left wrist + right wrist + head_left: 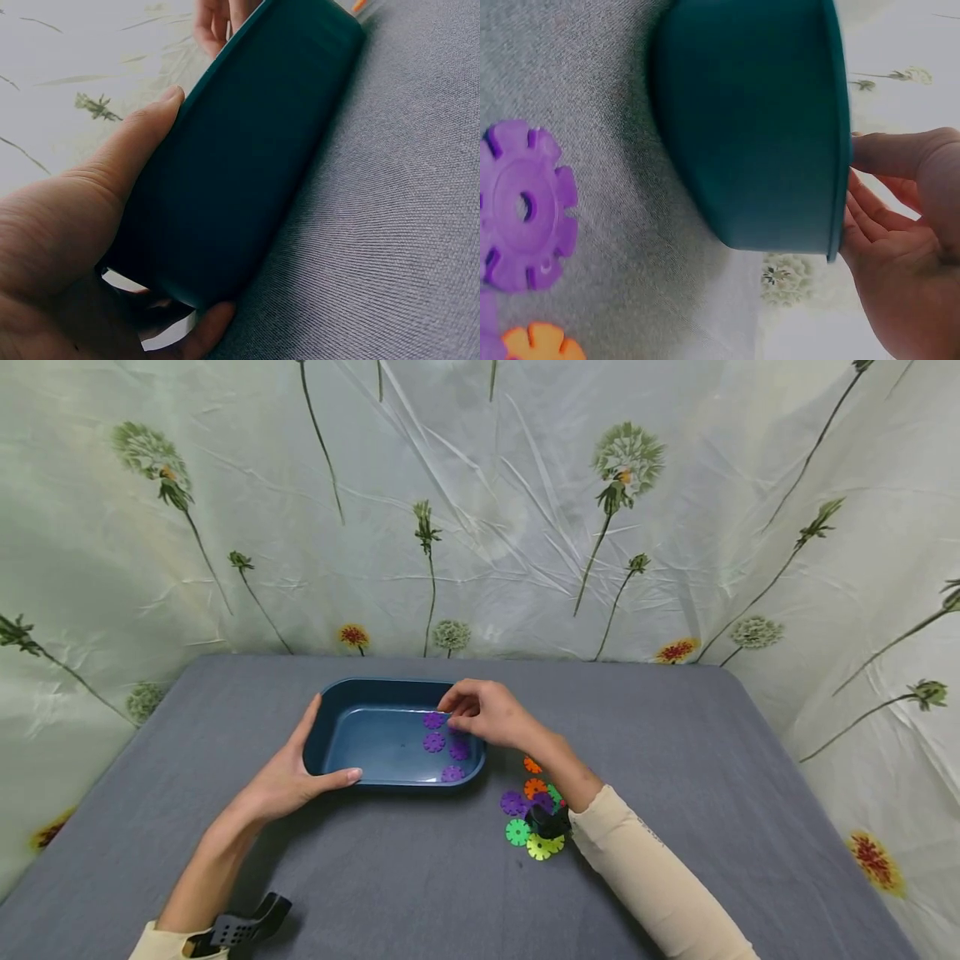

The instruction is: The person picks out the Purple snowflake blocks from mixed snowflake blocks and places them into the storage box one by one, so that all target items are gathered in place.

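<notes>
A blue rectangular tray [375, 747] sits on the cloth-covered table. My left hand [287, 777] grips its left end, the thumb along the near rim and the other fingers around the side wall. In the left wrist view, the left thumb [154, 124] presses near the rim. Over the tray's right end, my right hand [491, 714] has bent fingers pointing down and left. Purple notched discs lie below it, among them one disc [433, 742] on the tray floor. Whether the right fingertips touch or hold a disc cannot be made out; the rim partly hides them in the right wrist view.
Right of the tray lies a loose group of notched discs: a purple disc [513, 802], a green disc [517, 832], a yellow disc [538, 847] and an orange disc [535, 788]. My right forearm passes over part of it. A flower-printed curtain [510, 510] hangs behind the table.
</notes>
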A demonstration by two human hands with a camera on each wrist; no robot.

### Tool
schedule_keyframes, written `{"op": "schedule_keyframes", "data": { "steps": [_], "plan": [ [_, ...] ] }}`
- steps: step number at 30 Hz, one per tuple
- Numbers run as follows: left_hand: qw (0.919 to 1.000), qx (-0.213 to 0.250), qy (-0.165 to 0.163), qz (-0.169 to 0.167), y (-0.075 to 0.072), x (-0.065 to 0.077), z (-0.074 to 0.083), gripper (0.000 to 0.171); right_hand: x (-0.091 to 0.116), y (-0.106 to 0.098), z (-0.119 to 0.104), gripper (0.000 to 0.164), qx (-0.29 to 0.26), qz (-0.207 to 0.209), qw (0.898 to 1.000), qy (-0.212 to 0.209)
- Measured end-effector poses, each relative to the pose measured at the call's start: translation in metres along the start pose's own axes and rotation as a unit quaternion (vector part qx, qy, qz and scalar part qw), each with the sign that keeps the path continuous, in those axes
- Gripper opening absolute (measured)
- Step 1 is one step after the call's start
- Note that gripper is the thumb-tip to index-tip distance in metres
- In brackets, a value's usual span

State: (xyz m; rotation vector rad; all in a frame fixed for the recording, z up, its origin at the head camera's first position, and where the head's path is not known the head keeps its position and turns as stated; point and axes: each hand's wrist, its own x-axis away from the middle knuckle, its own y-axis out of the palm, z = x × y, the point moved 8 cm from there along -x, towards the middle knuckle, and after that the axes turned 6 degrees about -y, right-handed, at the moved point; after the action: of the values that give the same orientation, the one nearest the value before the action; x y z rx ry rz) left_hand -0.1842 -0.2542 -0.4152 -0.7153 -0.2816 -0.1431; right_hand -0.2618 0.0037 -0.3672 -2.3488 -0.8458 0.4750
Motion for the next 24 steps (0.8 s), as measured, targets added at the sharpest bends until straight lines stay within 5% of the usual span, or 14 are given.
{"op": "schedule_keyframes", "data": {
  "steps": [24],
  "plan": [
    [0.9999,-0.013,0.004,0.0,0.001,0.0,0.0,0.132,0.048,-0.025,0.011,0.017,-0.061,0.08,0.995,0.004]
  ]
}}
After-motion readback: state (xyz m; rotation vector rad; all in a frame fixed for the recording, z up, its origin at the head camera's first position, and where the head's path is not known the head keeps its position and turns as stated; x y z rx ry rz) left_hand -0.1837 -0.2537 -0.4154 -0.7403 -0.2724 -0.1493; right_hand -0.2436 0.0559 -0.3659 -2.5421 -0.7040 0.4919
